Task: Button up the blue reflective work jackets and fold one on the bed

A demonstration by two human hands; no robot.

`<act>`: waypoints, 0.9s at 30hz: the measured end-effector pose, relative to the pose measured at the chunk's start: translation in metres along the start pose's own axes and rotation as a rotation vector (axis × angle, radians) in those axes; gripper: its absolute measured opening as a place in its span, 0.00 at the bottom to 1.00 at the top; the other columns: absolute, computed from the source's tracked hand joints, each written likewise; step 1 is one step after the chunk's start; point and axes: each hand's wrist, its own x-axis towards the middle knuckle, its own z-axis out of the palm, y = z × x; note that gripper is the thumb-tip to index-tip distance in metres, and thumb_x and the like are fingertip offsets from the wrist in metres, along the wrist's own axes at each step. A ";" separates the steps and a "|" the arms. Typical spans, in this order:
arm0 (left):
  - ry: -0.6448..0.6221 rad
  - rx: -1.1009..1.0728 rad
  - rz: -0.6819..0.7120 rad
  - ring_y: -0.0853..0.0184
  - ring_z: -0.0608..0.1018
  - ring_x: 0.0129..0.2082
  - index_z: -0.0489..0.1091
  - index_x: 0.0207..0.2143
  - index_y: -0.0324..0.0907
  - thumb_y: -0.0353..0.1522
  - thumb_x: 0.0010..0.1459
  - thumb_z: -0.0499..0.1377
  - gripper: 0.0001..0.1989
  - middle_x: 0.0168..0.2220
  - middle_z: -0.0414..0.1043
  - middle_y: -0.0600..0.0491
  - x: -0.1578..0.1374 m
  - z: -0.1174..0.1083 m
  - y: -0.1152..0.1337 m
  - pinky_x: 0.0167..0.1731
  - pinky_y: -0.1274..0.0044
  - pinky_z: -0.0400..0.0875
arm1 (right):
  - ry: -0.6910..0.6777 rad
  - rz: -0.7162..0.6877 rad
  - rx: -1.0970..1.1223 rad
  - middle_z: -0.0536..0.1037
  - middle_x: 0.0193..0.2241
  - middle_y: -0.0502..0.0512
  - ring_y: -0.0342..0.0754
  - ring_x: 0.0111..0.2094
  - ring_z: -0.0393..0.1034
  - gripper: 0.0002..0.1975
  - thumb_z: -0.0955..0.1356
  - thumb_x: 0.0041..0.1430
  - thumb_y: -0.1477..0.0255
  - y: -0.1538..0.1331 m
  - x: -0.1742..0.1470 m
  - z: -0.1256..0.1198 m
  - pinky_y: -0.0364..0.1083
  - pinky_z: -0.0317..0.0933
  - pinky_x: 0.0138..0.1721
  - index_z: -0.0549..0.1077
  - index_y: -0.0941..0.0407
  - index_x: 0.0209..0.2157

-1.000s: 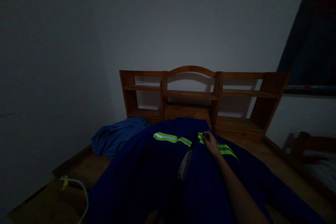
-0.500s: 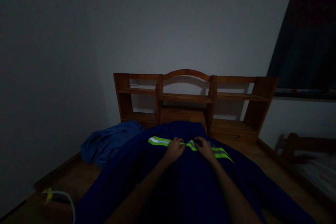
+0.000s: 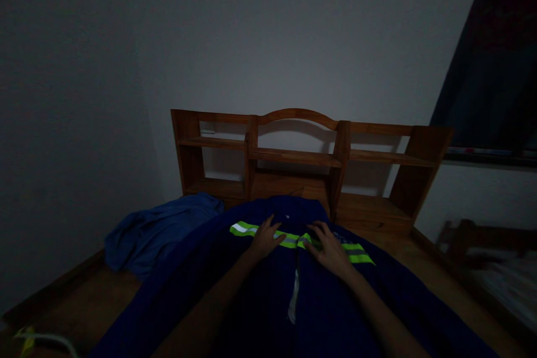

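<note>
A dark blue work jacket (image 3: 268,285) lies spread out with its collar away from me and its sleeves out to the sides. Bright yellow-green reflective strips (image 3: 289,240) cross its chest. My left hand (image 3: 265,240) rests on the strip left of the front opening, fingers spread. On the other side of the opening, my right hand (image 3: 329,249) lies over the strip, its fingers apart too. Below the hands, a pale sliver (image 3: 294,296) shows along the front opening; I cannot make out what it is. Neither hand grips the cloth.
A lighter blue cloth (image 3: 163,229) lies crumpled at the left. Behind the jacket stands a wooden headboard with shelves (image 3: 293,156) against the wall. A pale cord (image 3: 50,338) with a yellow piece is at the lower left. Another wooden frame (image 3: 482,240) stands at the right.
Both hands have opened from a pinch at the strip by the front opening and moved slightly apart. The pale sliver below them now shows. The view has shifted a little.
</note>
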 end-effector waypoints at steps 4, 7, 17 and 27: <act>-0.123 -0.308 0.117 0.67 0.73 0.37 0.73 0.38 0.41 0.41 0.54 0.56 0.14 0.37 0.71 0.49 -0.006 -0.006 0.018 0.39 0.77 0.66 | -0.103 -0.064 0.021 0.69 0.37 0.52 0.45 0.37 0.66 0.06 0.62 0.57 0.72 -0.025 0.001 -0.009 0.44 0.59 0.39 0.69 0.54 0.36; -0.312 -0.462 0.139 0.70 0.72 0.29 0.73 0.34 0.39 0.38 0.49 0.61 0.13 0.31 0.71 0.53 -0.009 -0.007 0.029 0.29 0.81 0.65 | -0.219 -0.064 0.078 0.70 0.31 0.49 0.43 0.32 0.66 0.06 0.62 0.53 0.77 -0.029 0.000 -0.011 0.42 0.58 0.35 0.71 0.54 0.29; -0.306 -0.502 0.002 0.69 0.71 0.31 0.71 0.31 0.38 0.31 0.42 0.65 0.12 0.33 0.72 0.52 -0.010 -0.011 0.036 0.30 0.81 0.63 | -0.341 -0.039 0.193 0.73 0.34 0.48 0.43 0.33 0.68 0.13 0.62 0.51 0.79 -0.021 -0.001 -0.001 0.41 0.58 0.36 0.76 0.52 0.31; -0.334 -0.735 -0.179 0.70 0.72 0.20 0.67 0.26 0.36 0.31 0.44 0.61 0.08 0.21 0.69 0.53 -0.002 -0.008 0.034 0.20 0.81 0.62 | -0.188 0.042 0.469 0.74 0.34 0.53 0.45 0.36 0.69 0.08 0.66 0.56 0.71 -0.006 0.005 -0.001 0.43 0.60 0.37 0.77 0.54 0.34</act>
